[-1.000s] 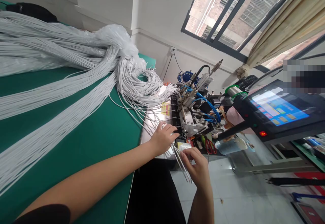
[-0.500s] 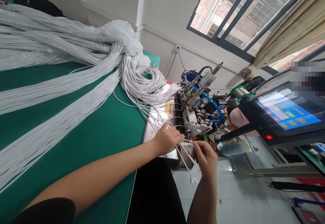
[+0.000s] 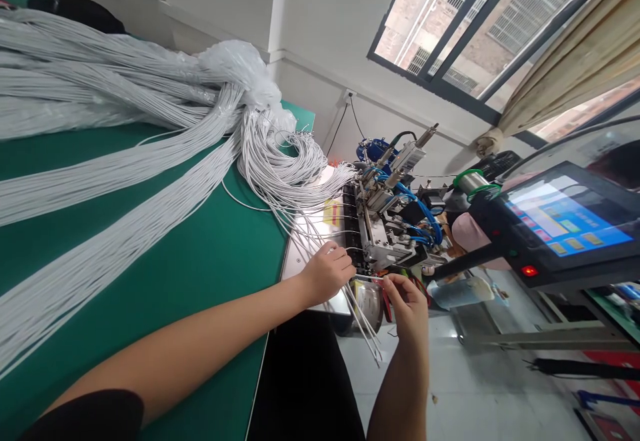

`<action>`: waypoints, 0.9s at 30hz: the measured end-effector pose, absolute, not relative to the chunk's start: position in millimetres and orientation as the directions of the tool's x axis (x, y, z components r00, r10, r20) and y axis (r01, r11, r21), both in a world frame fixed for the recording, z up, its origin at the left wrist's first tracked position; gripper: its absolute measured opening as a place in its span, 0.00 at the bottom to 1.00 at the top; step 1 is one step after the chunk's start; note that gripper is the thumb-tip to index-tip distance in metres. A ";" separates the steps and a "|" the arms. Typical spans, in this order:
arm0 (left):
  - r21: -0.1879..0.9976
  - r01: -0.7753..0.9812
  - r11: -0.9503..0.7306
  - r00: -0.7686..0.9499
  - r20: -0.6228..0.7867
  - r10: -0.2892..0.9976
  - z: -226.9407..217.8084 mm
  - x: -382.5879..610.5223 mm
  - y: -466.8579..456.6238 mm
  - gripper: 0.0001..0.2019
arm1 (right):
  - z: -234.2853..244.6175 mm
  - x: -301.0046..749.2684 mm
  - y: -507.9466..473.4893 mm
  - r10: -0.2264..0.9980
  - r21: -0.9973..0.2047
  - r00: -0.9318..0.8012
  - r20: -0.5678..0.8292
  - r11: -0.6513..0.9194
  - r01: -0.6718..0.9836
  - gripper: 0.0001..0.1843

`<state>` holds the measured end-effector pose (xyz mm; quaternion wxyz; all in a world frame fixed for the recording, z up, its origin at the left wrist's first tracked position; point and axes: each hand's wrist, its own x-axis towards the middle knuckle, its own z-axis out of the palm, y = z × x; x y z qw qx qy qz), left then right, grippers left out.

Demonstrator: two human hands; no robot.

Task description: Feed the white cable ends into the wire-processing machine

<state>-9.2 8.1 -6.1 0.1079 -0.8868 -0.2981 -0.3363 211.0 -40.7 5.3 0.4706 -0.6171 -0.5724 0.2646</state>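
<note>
My left hand is closed around several thin white cables, whose free ends hang down past the machine plate's edge. One cable stretches from it to my right hand, which pinches its end between thumb and fingertips. Both hands are at the near end of a bench machine with metal cylinders and blue air tubes. Other white cables lie across its pale metal plate into a row of black holders. The fingers of my left hand partly hide the cables.
Long bundles of white cable cover much of the green table, some wrapped in clear plastic. A control screen stands on the right, with a wire spool beside it. Part of another person shows behind the screen.
The hanging cable ends have swung away from my right hand and now dangle below my left. My left hand has shifted slightly left; my right still pinches one cable.
</note>
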 end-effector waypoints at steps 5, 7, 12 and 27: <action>-0.012 0.598 -0.802 0.624 0.635 0.455 -8.0 -9.1 9.5 0.08 | -3.6 202.9 -30.5 0.953 -0.971 0.254 0.165 0.111 0.212 0.14; -0.017 0.600 -0.800 0.635 0.618 0.464 -7.6 -9.3 9.6 0.08 | -5.8 200.5 -27.1 0.960 -0.986 0.243 0.136 0.108 0.127 0.14; 0.005 0.608 -0.794 0.638 0.592 0.492 -5.9 -9.8 8.6 0.08 | -6.1 200.9 -22.0 0.971 -0.988 0.193 0.138 0.120 0.101 0.15; 0.073 0.648 -0.758 0.598 0.567 0.566 -9.3 -7.0 8.2 0.17 | -5.2 214.6 -5.8 0.978 -0.819 0.038 0.203 0.148 0.555 0.18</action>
